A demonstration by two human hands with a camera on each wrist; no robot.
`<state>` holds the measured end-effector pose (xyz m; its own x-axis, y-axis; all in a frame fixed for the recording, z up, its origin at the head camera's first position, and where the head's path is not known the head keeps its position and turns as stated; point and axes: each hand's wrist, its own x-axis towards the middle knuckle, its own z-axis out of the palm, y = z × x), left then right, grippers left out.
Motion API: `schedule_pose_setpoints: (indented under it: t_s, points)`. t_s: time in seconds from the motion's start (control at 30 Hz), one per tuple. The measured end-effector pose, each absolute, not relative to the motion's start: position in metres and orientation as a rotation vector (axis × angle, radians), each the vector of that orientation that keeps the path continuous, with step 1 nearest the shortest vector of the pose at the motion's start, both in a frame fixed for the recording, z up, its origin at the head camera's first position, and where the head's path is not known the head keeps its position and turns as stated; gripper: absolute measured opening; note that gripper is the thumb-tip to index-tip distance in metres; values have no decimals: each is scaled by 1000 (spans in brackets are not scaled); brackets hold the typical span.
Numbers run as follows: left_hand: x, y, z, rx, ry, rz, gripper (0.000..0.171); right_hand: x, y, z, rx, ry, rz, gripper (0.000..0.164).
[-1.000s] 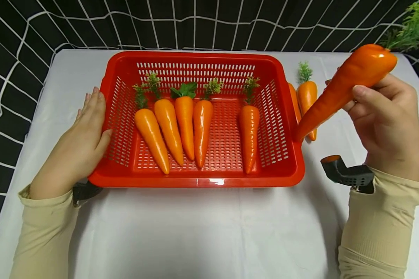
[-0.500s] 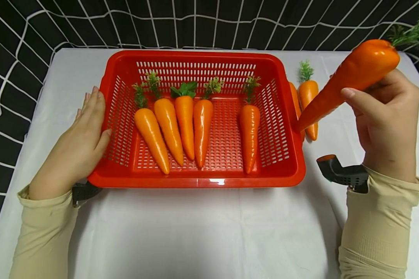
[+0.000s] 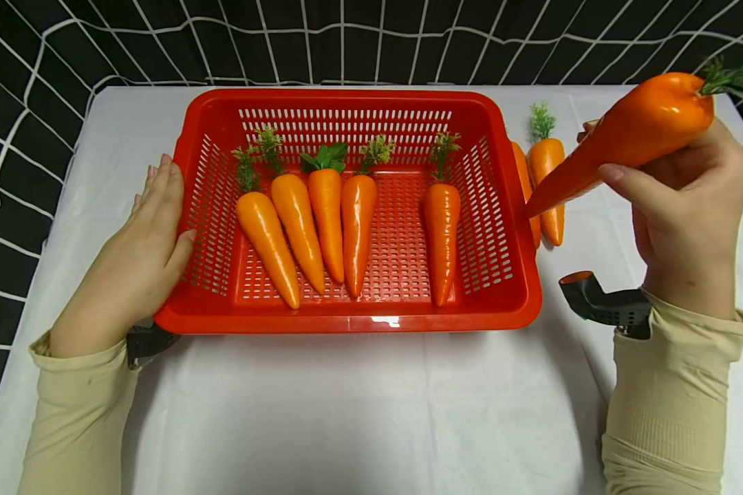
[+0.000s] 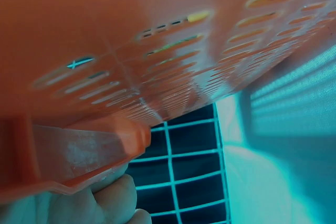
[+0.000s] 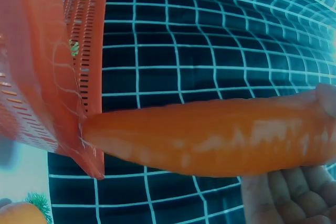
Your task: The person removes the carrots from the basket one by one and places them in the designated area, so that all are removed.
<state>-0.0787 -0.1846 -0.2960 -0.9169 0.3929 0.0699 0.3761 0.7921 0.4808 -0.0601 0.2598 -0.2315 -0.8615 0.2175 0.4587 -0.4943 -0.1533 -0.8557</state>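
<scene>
- Orange in the right hand [image 3: 687, 206]: pinching a carrot [image 3: 638, 134] near its thick end, with the thumb [image 3: 631, 182] on the near side and the fingers [image 5: 283, 195] curled at the far side and underneath, partly hidden by it.
- Held up above the worktop [image 3: 359, 405] and tilted, with the leafy top raised towards the back right corner and the tip down at the right rim of the red basket [image 3: 347, 323]; unclear whether touching that rim.
- Steadied on the outside of its left rim by the left hand [image 3: 133, 258], with fingers straight and close together, thumb set apart from them; from the left wrist, showing only finger ends just under the rim.
- Filled with four carrots [image 3: 300, 230] side by side from near the left wall to the middle, and with a fifth carrot [image 3: 442, 234] apart from them near the right wall; all with leafy tops to the back and tips to the front.
- Standing near the worktop's back edge, with slotted walls and floor.
- Just outside its right rim, lying on the worktop as two loose carrots [image 3: 547, 165], side by side, with the left one partly covered by the rim.
- Dressed in beige sleeves [image 3: 669, 412], with a black camera [image 3: 619, 306] at the right wrist.
- Spread with white cloth across the worktop.
- Hung past the back and left edges with a black backdrop [image 3: 378, 58] crossed by white grid lines.
</scene>
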Motion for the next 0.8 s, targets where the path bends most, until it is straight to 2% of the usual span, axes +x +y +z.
schedule_pose_setpoints:
  t_s: [0.53, 0.8]
  points:
    - [-80, -186, -297, 634, 2935, 783, 65, -62, 261, -236, 335, -1640, 2136, 44]
    - [-80, -186, -299, 634, 2928, 794, 65, -68, 266, -243, 302, -1778, 2199, 38]
